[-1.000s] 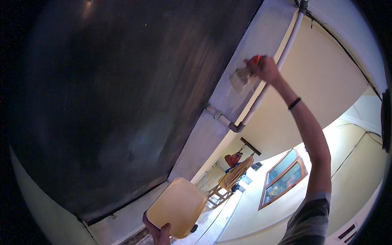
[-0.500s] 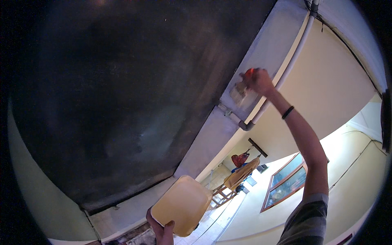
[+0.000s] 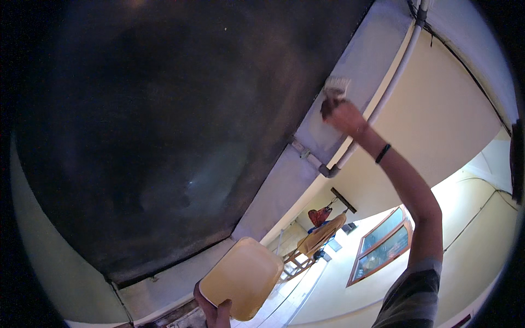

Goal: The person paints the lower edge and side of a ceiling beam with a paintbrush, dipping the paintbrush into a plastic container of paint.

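Observation:
My right hand [image 3: 345, 117] is raised high, its fingers closed around a paintbrush [image 3: 337, 87]. The bristles point up against a pale grey beam [image 3: 373, 52], close to where it meets the dark ceiling panel [image 3: 180, 120]. Most of the brush handle is hidden by my fingers. Low in the picture, my left hand [image 3: 215, 311] grips a yellowish, rounded rectangular plastic tub [image 3: 245, 276] by its near left edge, thumb in front. Only the tub's outside or a shallow face shows; I cannot tell what it contains.
Beside my right wrist a grey pipe [image 3: 395, 82] runs along the beam, bending at a dark elbow [image 3: 329, 170]. Farther down, clothes [image 3: 325, 232] hang from a wall rack [image 3: 343, 199]. A wood-framed window [image 3: 381, 246] is set in the pale wall at the right.
The paintbrush has swung from pointing down to pointing up, and its bristles are now higher on the beam. My left hand and the tub have barely moved.

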{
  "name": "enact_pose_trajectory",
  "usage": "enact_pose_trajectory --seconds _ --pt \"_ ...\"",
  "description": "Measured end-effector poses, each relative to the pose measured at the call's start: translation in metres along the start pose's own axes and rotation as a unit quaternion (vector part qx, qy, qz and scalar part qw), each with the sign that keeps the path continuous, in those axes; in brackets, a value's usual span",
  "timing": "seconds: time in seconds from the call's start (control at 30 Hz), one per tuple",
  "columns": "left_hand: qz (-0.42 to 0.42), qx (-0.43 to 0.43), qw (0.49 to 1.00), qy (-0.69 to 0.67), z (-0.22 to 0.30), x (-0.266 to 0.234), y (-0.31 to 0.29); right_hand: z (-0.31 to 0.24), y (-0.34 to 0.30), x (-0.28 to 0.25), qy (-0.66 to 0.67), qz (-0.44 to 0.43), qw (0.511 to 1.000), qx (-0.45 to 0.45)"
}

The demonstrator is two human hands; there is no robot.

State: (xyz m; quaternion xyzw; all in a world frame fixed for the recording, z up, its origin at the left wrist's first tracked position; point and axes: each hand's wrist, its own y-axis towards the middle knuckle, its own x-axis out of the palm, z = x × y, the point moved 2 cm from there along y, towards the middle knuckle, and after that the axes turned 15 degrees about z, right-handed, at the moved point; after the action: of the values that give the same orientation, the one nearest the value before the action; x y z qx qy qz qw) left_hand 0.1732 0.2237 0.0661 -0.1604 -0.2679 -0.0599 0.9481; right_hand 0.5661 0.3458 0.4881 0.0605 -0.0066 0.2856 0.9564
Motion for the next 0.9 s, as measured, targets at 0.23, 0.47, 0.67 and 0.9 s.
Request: enact_pose_trajectory --seconds 0.23,0.47,0.67,0.9 --pt "-0.007 0.003 1.000 -0.008 0.003 -0.002 0.002 -0.070 -0.009 -0.035 0.192 0.018 0.979 -0.063" --pt "-0.007 0.007 1.000 -0.017 0.002 -0.006 0.000 -0.054 0.013 -0.060 0.317 -0.034 0.940 0.119" --pt "-0.018 0.011 0.995 -0.102 0.003 -0.004 0.000 0.046 0.009 -0.004 0.380 -0.011 0.791 0.480" --pt "-0.018 0.005 0.999 0.040 0.011 -0.010 -0.003 0.109 -0.013 0.012 0.343 0.022 0.747 0.570"
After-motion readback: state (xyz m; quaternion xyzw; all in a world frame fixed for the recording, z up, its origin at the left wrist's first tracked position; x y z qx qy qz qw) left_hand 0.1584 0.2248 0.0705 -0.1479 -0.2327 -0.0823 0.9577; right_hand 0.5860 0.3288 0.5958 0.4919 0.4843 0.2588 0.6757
